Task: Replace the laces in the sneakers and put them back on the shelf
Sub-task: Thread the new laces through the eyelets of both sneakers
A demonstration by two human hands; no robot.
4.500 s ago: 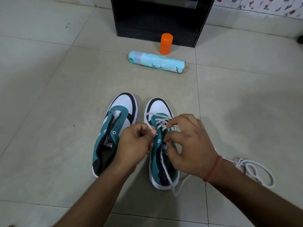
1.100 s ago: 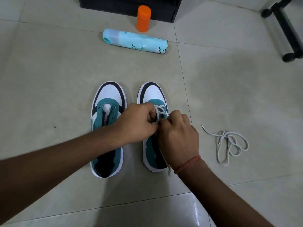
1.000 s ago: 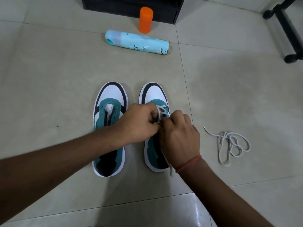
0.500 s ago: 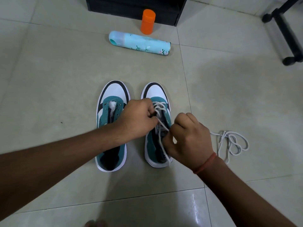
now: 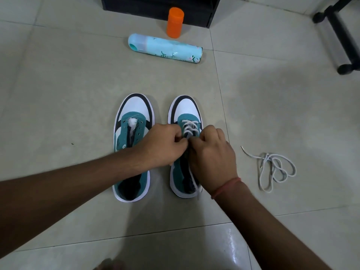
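On the tiled floor (image 5: 58,84) the left sneaker (image 5: 132,145) stands toe away from the person, teal and white with a black band at the toe, its eyelets empty and its tongue loose. The left forearm crosses over its heel end, and the left hand (image 5: 163,145) reaches to the right sneaker (image 5: 185,152) just beside it, its grip pinched closed on the white lace (image 5: 190,126) at the middle of the eyelet rows. That lace already runs in crossings through the front eyelets, toward the white toe. The right hand (image 5: 212,158) meets the left one fingertip to fingertip over the shoe, its grip likewise closed on the lace; a strand trails down past the heel under the wrist, which wears a red thread band (image 5: 226,187). Farther right, well apart from the shoes, a second white lace (image 5: 272,168) lies in loose loops on the floor. Beyond the sneakers a pale blue spray can (image 5: 165,48) lies on its side, with an orange bottle (image 5: 175,22) upright behind it, near the foot of a black shelf (image 5: 155,6).
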